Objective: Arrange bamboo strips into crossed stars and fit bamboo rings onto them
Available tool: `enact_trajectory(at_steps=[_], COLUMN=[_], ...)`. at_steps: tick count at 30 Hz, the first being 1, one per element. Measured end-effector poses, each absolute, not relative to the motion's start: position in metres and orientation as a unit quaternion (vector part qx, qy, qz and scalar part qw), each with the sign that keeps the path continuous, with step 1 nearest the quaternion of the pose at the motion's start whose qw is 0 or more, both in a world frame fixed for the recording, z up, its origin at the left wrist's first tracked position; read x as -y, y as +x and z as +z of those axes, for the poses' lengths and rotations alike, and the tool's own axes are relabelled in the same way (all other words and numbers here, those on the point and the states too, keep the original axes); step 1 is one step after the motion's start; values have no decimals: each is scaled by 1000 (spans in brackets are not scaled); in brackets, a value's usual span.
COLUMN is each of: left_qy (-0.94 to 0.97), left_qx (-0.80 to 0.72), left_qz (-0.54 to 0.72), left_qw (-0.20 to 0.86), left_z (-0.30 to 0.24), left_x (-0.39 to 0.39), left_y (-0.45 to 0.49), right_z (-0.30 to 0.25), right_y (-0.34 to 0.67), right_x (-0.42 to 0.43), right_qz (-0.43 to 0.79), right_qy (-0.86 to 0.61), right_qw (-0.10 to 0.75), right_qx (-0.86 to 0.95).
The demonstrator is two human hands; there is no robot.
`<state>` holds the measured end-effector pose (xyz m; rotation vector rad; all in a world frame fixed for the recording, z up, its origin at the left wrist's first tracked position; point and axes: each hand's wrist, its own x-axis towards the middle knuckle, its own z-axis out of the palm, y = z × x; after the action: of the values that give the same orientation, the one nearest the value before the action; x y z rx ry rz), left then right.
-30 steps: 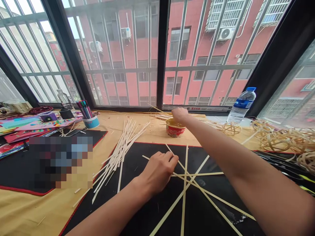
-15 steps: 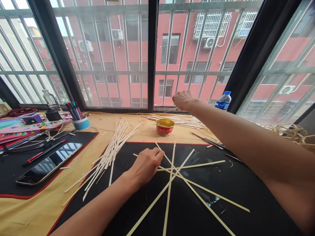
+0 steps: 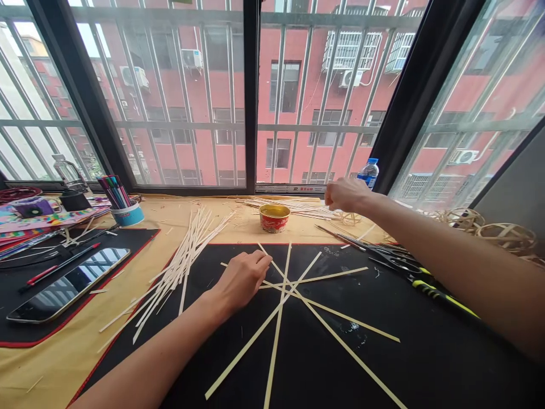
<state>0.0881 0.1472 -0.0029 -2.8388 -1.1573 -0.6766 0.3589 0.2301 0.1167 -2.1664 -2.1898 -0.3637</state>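
left hand (image 3: 242,279) open, fingertips on crossed bamboo strips (image 3: 255,336), the nearer hand | strips radiate from the crossing, no single axis | right hand (image 3: 347,195) curled by far loose strip pile (image 3: 293,207), grip unclear

A: Where's the camera?
B: Head-worn, looking forward and down.
A: Facing what?
B: Across the desk (image 3: 187,227) toward the barred window (image 3: 251,96).
A: How near?
B: Close; left hand (image 3: 242,278) and right hand (image 3: 348,194) just below, both within easy view.
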Motion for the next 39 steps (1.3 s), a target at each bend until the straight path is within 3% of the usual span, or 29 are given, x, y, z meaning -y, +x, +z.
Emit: enact_trajectory(at_steps=[5,9,13,18,22,29,39], left_qy=[-868,-801,-715,-609,-551,-501,-421], left_qx=[382,401,406,401,403,390,348], left_qz=[-297,-370,-422,-497,-528,-562,-611], left_qw=[-111,-246,-382,-470,-505,-530,-574], left_z=[-4,-2,4,12,15,15,18], left_x=[-147,-145,-145,-145,-145,-154,-164], left_y=[91,95,100,101,101,99,91], right_z=[105,78,43,21,16,9,2], right_y=[367,349,317,300,310,323,335], right_x=[-206,-174,-146,-131,-134,-146,-160], right_qz=[-40,95,406,567,587,492,454], right_qy=[-708,-662,-528,-430,-410,-457,-520], right_qw=[97,152,255,246,271,321,366], right_qx=[698,727,701,659,643,668,625])
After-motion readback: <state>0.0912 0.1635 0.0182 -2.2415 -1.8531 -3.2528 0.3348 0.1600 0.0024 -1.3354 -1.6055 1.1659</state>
